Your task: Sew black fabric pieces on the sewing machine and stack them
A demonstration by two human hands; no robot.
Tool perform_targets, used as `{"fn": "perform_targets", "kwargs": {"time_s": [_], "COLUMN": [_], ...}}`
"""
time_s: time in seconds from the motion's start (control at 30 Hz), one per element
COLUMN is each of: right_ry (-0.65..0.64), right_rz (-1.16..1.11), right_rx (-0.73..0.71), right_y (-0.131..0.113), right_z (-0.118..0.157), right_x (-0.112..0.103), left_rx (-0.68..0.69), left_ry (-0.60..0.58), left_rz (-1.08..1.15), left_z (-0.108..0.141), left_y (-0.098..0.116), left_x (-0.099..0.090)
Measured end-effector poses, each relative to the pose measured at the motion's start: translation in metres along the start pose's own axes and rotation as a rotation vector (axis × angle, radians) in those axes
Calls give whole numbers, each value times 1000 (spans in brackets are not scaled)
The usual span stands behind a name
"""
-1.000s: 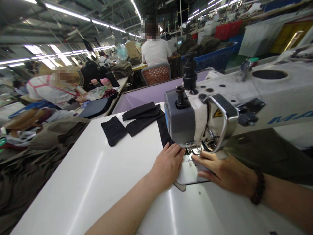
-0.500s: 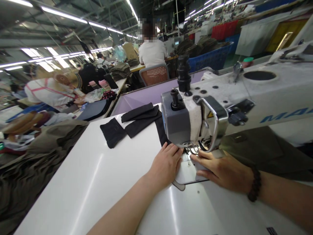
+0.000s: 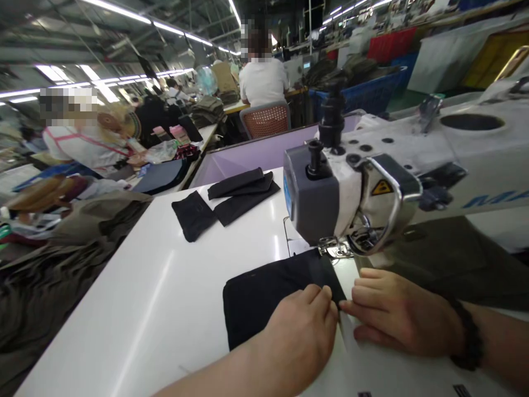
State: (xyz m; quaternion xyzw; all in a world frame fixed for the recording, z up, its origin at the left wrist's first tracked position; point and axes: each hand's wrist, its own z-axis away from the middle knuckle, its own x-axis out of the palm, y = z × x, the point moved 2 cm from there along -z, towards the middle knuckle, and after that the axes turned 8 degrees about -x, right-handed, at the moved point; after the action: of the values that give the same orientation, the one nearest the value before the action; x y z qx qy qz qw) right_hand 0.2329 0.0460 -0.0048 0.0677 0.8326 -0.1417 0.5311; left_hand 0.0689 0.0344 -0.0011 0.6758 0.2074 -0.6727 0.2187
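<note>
A dark fabric piece (image 3: pixel 260 298) lies flat on the white sewing table (image 3: pixel 152 275), its far edge near the presser foot of the sewing machine (image 3: pixel 314 198). My left hand (image 3: pixel 306 325) is closed on the near right part of this piece, fingers curled together. Beside its right edge is my right hand (image 3: pixel 400 314), its fingers apart and the index fingertip touching the fabric's edge. Farther back on the table lie a small dark pocket-like piece (image 3: pixel 193 215) and folded dark strips (image 3: pixel 243 196).
Brown-grey garments (image 3: pixel 53 275) are heaped along the left side. Olive fabric (image 3: pixel 450 259) lies under the machine arm at right. Beyond the table, a person in white (image 3: pixel 263 82) sits on a chair (image 3: pixel 266 119), and another person (image 3: pixel 82 146) bends at the left.
Both hands have moved back from the needle area toward the near edge. The dark fabric now lies in front of the presser foot, under my left hand. The view has shifted slightly.
</note>
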Motion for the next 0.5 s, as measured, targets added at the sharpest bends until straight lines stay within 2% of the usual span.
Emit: {"fn": "perform_targets", "kwargs": {"time_s": [0.17, 0.3, 0.5], "right_ry": [3, -15, -39], "right_rz": [2, 5, 12], "right_rx": [26, 68, 161], "right_y": [0, 2, 7], "right_z": [0, 0, 1], "right_x": [2, 3, 6], "left_rx": [-26, 4, -45], "left_ry": [-5, 13, 34], "left_rz": [29, 2, 16], "left_z": [0, -1, -4], "left_y": [-3, -5, -15], "left_x": [-3, -3, 4]}}
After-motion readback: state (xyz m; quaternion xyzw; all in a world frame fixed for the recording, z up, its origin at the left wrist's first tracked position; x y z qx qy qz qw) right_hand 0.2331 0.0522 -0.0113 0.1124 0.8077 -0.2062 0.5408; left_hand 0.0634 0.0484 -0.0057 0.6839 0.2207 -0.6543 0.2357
